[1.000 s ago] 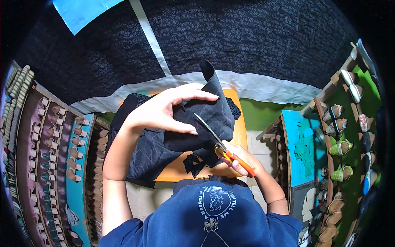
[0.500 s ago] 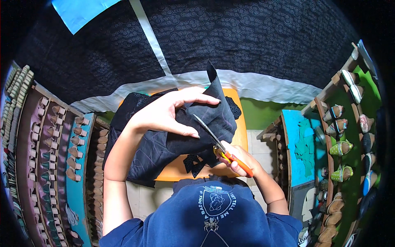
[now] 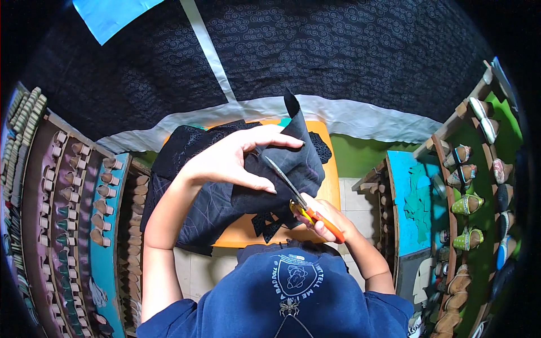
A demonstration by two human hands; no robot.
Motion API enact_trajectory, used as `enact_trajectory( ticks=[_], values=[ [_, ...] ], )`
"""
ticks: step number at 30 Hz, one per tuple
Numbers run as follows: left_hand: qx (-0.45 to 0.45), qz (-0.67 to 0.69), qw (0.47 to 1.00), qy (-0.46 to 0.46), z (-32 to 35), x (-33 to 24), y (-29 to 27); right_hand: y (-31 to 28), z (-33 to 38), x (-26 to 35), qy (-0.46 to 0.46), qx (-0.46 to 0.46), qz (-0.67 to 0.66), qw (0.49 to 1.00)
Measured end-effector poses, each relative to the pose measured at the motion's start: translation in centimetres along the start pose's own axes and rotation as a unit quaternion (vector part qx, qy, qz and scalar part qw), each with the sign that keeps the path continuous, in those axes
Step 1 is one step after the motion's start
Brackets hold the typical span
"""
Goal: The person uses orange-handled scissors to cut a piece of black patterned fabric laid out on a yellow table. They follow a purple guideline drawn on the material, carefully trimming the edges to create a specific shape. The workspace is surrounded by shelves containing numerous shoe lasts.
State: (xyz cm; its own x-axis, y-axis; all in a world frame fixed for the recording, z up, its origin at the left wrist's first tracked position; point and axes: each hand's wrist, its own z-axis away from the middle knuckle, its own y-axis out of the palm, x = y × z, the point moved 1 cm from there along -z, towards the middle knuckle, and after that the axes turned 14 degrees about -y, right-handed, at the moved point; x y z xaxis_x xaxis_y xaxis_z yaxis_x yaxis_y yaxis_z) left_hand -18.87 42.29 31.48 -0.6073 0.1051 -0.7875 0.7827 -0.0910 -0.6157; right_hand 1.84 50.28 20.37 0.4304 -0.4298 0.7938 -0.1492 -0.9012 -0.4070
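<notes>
My left hand [image 3: 234,160] holds up a piece of black fabric [image 3: 296,163], fingers spread over its edge. My right hand [image 3: 324,219] grips orange-handled scissors [image 3: 293,194] whose blades are open and biting into the fabric from below. More black patterned cloth [image 3: 191,186] lies draped over the small orange table [image 3: 248,234] under both hands. Small black offcuts [image 3: 269,222] lie on the table near the scissors.
Racks of small shoes stand on the left [image 3: 73,191] and on the right [image 3: 468,203]. A large black patterned sheet [image 3: 315,50] with a pale strip hangs or lies beyond the table. A turquoise panel [image 3: 417,197] stands at the right.
The scissors have advanced slightly up into the fabric. My left hand has shifted a little, its fingers stretching further right across the piece.
</notes>
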Motion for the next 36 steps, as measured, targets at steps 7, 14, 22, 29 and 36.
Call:
enact_trajectory(
  ticks=[7, 14, 22, 29, 36],
  values=[
    [-0.015, 0.001, 1.000, 0.007, 0.2, 0.6, 0.4, 0.0, -0.1, 0.0, 0.005, 0.013, -0.003, 1.000],
    [-0.017, 0.011, 1.000, 0.005, 0.6, 0.0, 0.7, 0.5, -0.2, -0.1, 0.002, 0.008, -0.004, 1.000],
    [0.007, 0.029, 1.000, 0.007, 1.0, -0.6, 0.7, 0.7, -0.3, 0.0, -0.003, 0.011, -0.023, 1.000],
    [0.009, 0.020, 1.000, 0.012, 1.1, -0.5, 0.6, 0.8, -0.9, -0.1, -0.008, 0.002, -0.006, 1.000],
    [-0.021, 0.039, 0.999, -0.029, 1.9, -0.2, 0.3, 1.3, -1.9, -0.5, -0.018, 0.003, -0.021, 1.000]
  ],
)
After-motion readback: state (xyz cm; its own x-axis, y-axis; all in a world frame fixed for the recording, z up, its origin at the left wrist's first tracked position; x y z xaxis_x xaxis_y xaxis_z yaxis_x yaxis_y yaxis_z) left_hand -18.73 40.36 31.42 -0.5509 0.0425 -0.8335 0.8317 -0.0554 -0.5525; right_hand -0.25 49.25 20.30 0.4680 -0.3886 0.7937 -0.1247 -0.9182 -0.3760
